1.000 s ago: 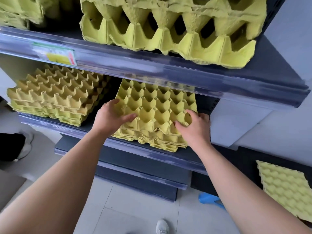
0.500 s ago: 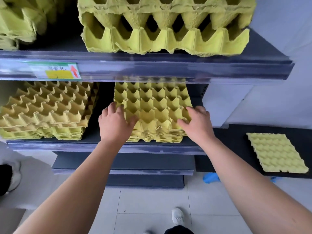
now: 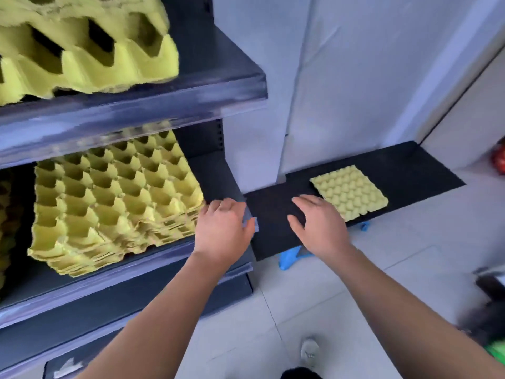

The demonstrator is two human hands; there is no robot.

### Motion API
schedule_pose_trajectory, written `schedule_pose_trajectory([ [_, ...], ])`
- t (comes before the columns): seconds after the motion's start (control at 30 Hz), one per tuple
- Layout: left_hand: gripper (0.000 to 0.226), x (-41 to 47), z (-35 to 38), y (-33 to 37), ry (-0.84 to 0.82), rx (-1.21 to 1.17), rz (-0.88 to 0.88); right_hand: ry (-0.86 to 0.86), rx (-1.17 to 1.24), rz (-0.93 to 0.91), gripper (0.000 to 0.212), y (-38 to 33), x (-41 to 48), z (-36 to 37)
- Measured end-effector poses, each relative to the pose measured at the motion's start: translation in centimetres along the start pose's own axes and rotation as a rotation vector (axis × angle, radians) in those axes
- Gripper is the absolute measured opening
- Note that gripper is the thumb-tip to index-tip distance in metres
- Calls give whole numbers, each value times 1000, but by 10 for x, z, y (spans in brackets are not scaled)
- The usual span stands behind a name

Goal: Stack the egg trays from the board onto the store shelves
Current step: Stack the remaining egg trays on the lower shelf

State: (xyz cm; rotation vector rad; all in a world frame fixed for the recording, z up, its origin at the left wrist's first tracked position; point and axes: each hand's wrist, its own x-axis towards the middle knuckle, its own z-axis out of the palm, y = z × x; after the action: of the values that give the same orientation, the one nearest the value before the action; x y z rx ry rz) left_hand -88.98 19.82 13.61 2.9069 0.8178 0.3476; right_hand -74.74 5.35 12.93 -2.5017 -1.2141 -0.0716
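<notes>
A stack of yellow egg trays point(image 3: 114, 198) lies on the middle shelf point(image 3: 114, 280) of the dark store shelving. More yellow trays point(image 3: 82, 50) sit on the upper shelf point(image 3: 131, 116). One pale yellow egg tray point(image 3: 349, 191) lies on the black board point(image 3: 410, 170) low at the right. My left hand point(image 3: 222, 232) hovers empty with relaxed fingers just right of the shelf stack, by the shelf's end. Over the board's near end my right hand point(image 3: 318, 222) is spread and empty, its fingers just left of the single tray.
A grey wall panel point(image 3: 355, 77) rises behind the board. Something blue point(image 3: 289, 258) shows under the board's near end. My shoe point(image 3: 310, 350) is on the pale tiled floor point(image 3: 396, 269). Dark blurred objects point(image 3: 489, 305) and a red item point(image 3: 498, 160) sit at the right edge.
Both hands have let go of the shelf stack and moved right toward the board. The view has swung right, bringing the board and its single tray closer to centre.
</notes>
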Motion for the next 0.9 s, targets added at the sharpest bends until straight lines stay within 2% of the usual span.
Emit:
schedule_pose_trajectory([
  [0.2, 34, 57, 58, 113, -76, -44, 118, -49, -25, 194, 42, 129, -14, -23],
  [0.47, 36, 130, 139, 243, -202, -97, 111, -125, -98, 288, 29, 292, 1, -40],
  [0.57, 38, 158, 167, 272, -246, -98, 104, -158, -80, 326, 29, 339, 17, -31],
  [0.7, 38, 202, 209, 298, -301, -92, 71, -192, -40, 347, 39, 397, 47, -9],
  [0.9, 39, 272, 283, 323, -445, -123, -30, -272, -55, 375, 34, 476, 113, 32],
])
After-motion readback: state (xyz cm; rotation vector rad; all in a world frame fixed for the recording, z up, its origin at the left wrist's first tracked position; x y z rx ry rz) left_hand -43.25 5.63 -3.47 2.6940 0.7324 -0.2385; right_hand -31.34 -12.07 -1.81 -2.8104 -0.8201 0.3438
